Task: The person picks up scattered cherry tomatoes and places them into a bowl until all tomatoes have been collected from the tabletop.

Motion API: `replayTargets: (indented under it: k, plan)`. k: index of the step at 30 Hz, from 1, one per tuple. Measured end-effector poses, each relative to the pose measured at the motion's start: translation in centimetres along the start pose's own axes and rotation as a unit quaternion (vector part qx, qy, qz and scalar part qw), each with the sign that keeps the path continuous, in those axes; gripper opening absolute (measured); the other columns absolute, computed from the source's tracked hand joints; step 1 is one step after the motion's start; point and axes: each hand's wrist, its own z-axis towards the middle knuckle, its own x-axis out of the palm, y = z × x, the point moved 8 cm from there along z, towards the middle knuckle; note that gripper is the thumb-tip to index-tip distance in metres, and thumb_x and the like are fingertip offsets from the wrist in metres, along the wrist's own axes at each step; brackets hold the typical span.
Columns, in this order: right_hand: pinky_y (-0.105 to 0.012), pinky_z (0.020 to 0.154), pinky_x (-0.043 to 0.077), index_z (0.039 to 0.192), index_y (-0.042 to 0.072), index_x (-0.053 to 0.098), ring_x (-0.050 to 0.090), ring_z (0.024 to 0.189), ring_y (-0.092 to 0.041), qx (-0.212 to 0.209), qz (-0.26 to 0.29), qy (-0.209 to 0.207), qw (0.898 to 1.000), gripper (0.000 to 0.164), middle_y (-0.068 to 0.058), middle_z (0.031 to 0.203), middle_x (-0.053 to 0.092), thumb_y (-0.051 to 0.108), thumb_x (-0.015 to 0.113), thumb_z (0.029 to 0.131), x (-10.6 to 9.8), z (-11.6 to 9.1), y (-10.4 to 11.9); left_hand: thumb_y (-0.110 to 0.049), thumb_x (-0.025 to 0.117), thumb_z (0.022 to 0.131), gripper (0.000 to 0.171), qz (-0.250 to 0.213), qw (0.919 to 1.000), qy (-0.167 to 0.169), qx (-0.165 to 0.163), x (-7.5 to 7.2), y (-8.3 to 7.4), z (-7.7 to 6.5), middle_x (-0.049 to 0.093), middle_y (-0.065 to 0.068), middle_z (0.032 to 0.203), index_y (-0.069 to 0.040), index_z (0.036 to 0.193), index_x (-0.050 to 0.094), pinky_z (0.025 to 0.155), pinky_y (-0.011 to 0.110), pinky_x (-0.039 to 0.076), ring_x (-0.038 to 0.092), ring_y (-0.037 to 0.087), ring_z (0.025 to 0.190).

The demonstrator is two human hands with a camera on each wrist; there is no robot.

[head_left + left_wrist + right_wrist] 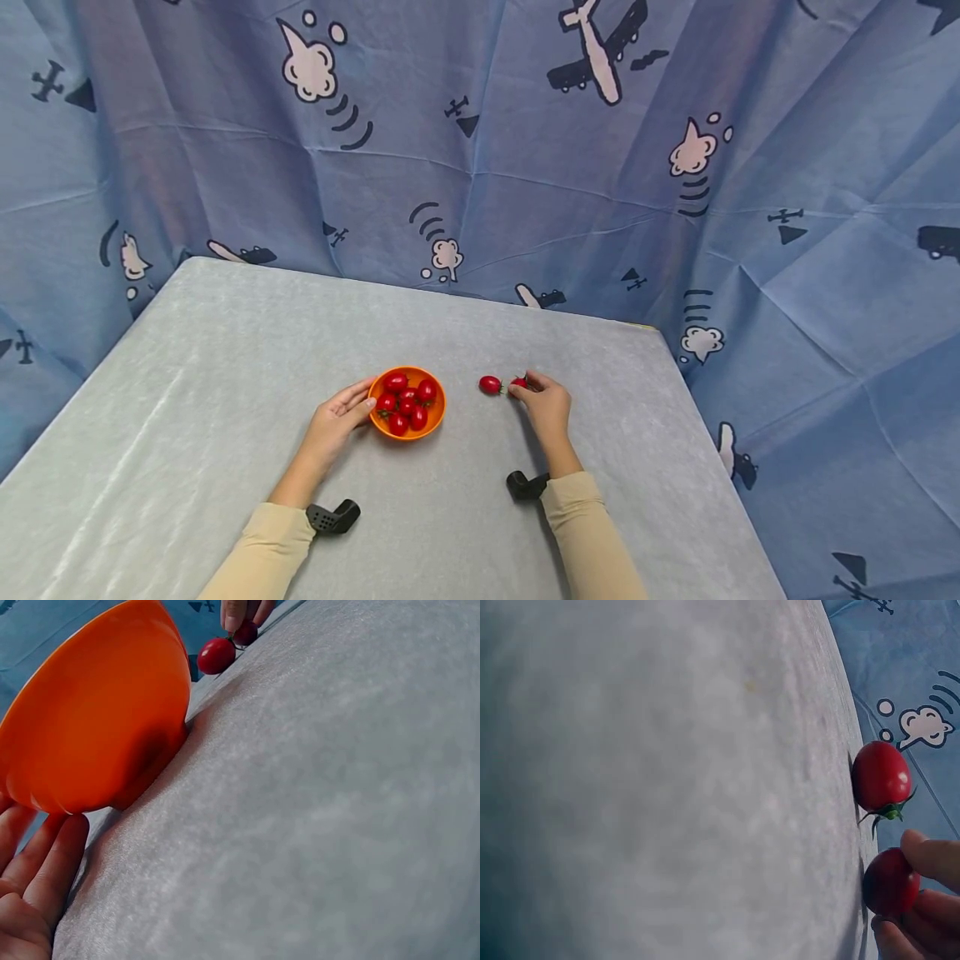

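An orange bowl [442,410] holds several red cherry tomatoes [407,406], some with green stems. My left hand [336,421] grips the bowl's left side, thumb at the rim and fingers along the outer wall. In the left wrist view its fingers [56,855] touch the underside of the curved wall. To the right of the bowl, my right hand [546,407] pinches a cherry tomato [891,883] between thumb and fingers, close over the table. Just left of it lies another cherry tomato [491,385], its green stem pointing toward the pinched one.
A pale grey cloth covers the table [225,358]. Behind and to the right hangs a blue curtain [390,167] printed with planes and clouds. Black wrist devices [334,517] sit at both sleeve cuffs. The table's far edge runs behind the bowl.
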Motion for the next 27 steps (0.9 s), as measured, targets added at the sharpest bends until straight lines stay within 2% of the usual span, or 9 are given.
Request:
replayTargets:
  k: [10,18,27]
  plan:
    - [-0.039,0.093,0.056,0.124,-0.002,0.068,0.061,0.122,-0.03,-0.007,-0.018,0.004,1.0,0.045,-0.022,0.125,0.068,0.008,0.078,0.082,0.3,0.0,0.1,-0.016,0.061,0.099,0.051,0.0,1.0,-0.002,0.0,0.0,0.0,0.0,0.049,0.021,0.148,0.001,0.145,0.047,0.088,0.01,0.05,0.058,-0.014,0.105]
    - [-0.044,0.097,0.054,0.125,-0.002,0.068,0.059,0.125,-0.031,-0.012,-0.027,-0.002,1.0,0.045,-0.02,0.127,0.068,0.011,0.078,0.083,0.0,-0.2,0.3,-0.014,0.06,0.099,0.051,-0.002,1.0,0.0,0.005,0.1,-0.1,0.0,0.049,0.022,0.148,0.002,0.145,0.047,0.087,0.011,0.05,0.059,-0.014,0.105]
    - [-0.046,0.097,0.052,0.121,0.001,0.071,0.058,0.127,-0.031,-0.043,-0.008,-0.011,0.999,0.043,-0.019,0.122,0.071,0.015,0.08,0.082,-0.2,-1.7,3.3,-0.016,0.061,0.099,0.05,0.001,1.0,0.002,0.008,0.1,-0.2,-0.1,0.05,0.021,0.147,0.0,0.145,0.048,0.088,0.01,0.049,0.059,-0.013,0.106]
